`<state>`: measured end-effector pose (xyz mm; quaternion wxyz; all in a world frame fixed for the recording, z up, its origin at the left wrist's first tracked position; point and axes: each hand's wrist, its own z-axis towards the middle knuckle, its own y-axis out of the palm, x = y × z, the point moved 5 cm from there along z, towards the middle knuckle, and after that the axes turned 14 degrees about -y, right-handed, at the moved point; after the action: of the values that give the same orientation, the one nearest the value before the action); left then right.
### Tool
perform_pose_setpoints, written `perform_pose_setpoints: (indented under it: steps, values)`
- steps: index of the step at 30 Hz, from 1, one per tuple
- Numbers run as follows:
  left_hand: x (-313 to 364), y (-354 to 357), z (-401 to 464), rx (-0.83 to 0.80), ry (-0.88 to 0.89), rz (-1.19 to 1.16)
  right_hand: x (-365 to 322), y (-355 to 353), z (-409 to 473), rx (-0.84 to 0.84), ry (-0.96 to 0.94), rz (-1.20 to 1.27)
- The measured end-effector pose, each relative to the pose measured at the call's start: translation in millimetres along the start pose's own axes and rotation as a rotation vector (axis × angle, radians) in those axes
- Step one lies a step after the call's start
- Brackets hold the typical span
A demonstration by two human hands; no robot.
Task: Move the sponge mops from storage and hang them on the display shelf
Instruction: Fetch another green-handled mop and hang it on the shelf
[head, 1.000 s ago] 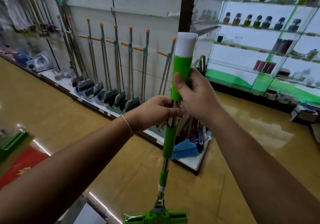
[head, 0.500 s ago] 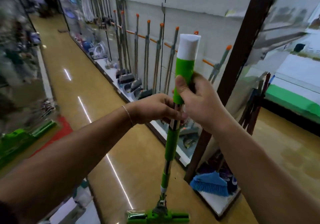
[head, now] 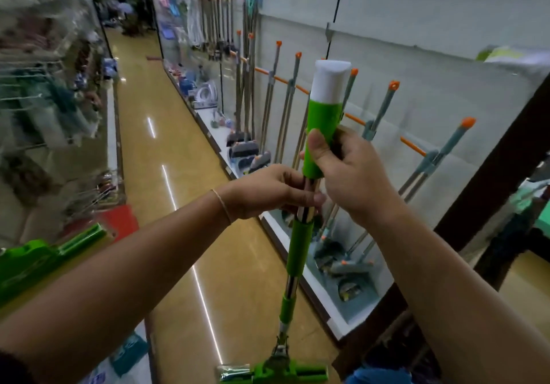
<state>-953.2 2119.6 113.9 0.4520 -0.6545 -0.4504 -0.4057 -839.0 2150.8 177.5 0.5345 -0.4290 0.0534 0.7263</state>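
I hold a green sponge mop (head: 298, 252) upright in front of me, its green roller head (head: 273, 372) low near the floor. Its top grip is green with a white cap (head: 330, 81). My right hand (head: 351, 175) wraps the green grip just under the cap. My left hand (head: 269, 191) pinches the bare metal shaft right below it. The display shelf (head: 336, 318) runs along the wall at right, with an orange rail (head: 354, 118) where several grey mops with orange tips (head: 373, 129) hang or lean.
A long aisle with a shiny yellow floor (head: 166, 157) stretches ahead. Blurred racks of goods (head: 44, 95) line the left side. More green mop heads (head: 38, 258) lie at lower left. A dark post (head: 488, 202) stands at right.
My view has swung left, down the aisle, and the wall of hanging mops now passes on my right. Both hands keep the same hold on the mop handle.
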Motion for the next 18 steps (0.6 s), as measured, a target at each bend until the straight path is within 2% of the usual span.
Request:
perform_pose_setpoints:
  steps: [3, 12, 18]
  values:
    - [-13.3, -38.7, 19.1, 0.005, 0.012, -0.035, 15.5, 18.1, 33.5, 0.005, -0.015, 0.018]
    - [-29.8, -180.5, 37.1, 0.169, 0.09, -0.12, 45.6, 103.0, 159.5, -0.086, -0.083, 0.14]
    - [-52.6, -245.6, 20.6, 0.453, 0.089, -0.144, 57.5, 168.3, 217.1, -0.126, -0.149, 0.252]
